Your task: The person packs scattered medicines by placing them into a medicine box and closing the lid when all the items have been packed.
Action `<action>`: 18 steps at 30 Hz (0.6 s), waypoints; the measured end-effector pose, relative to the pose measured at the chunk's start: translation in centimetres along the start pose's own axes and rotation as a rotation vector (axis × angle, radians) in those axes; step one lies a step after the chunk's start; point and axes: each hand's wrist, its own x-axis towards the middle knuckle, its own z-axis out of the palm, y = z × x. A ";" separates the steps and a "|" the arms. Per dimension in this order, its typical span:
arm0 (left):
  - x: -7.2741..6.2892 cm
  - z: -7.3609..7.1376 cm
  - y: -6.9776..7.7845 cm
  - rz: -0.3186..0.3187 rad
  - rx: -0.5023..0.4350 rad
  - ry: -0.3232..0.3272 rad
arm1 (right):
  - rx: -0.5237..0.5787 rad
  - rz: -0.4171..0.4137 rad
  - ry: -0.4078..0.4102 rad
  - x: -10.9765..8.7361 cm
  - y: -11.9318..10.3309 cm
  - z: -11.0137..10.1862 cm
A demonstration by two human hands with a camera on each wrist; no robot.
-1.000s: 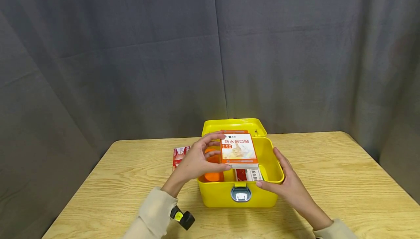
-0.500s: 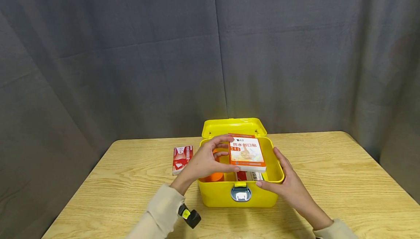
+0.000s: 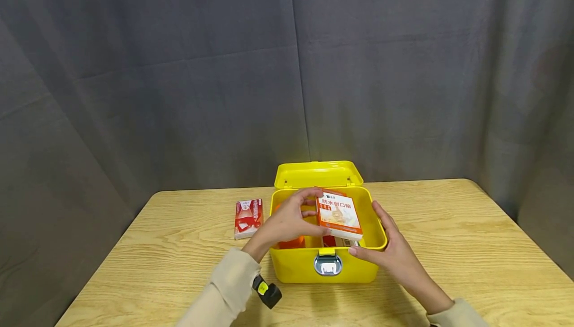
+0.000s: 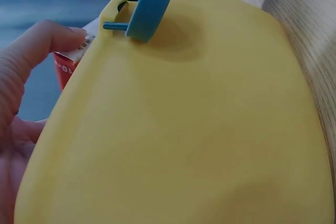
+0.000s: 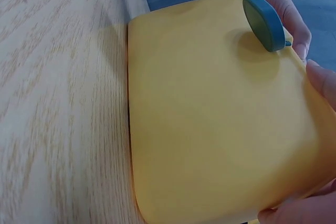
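Thumb and fingers of my left hand (image 3: 283, 222) pinch an orange-and-white box of adhesive bandages (image 3: 339, 212) by its left side. The box is tilted, low over the open yellow case (image 3: 298, 268). In the left wrist view a red end of the bandage box (image 4: 64, 70) shows behind the case's front wall. My right hand (image 3: 400, 259) grips the case's front right corner, thumb at the front rim and fingers along the right wall. Inside the case are an orange object (image 3: 292, 243) and a red-and-white box (image 3: 342, 242), both partly hidden.
The case's lid (image 3: 319, 173) is swung back behind it. A grey latch (image 3: 328, 265) hangs on the front wall. To the left of the case a red-and-white box (image 3: 248, 217) lies on the wooden table (image 3: 179, 252). Grey curtains (image 3: 224, 92) stand behind the table.
My left hand has carried the bandage box rightward and slightly down toward the case, its near end turning. More of the red box on the table shows. The right hand has stayed put.
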 end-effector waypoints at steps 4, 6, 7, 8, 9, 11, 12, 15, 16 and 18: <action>0.3 0.2 0.1 -0.036 0.029 -0.013 | -0.014 0.007 0.002 0.0 -0.1 0.0; 0.5 0.4 0.1 -0.055 0.049 -0.024 | -0.022 0.007 0.004 0.0 -0.2 0.0; 0.7 0.4 0.2 -0.062 0.062 -0.029 | -0.024 0.005 0.006 0.0 -0.2 0.0; 0.8 0.5 0.2 -0.068 0.067 -0.035 | -0.025 0.002 0.006 0.0 -0.2 0.0; 0.9 0.6 0.2 -0.070 0.079 -0.040 | -0.024 -0.001 0.006 0.0 -0.2 0.0; 1.1 0.7 0.2 -0.075 0.106 -0.049 | -0.023 -0.001 0.005 0.0 -0.2 0.0; 1.1 0.7 0.2 -0.080 0.120 -0.052 | -0.022 0.000 0.003 0.0 -0.2 0.0; 1.3 1.0 0.3 -0.096 0.165 -0.061 | -0.014 0.005 -0.001 0.0 -0.2 0.0; 1.3 1.0 0.3 -0.097 0.178 -0.063 | -0.012 0.005 -0.001 0.0 -0.2 0.0; 1.3 1.2 0.3 -0.104 0.202 -0.067 | -0.006 0.003 -0.003 0.0 -0.1 0.0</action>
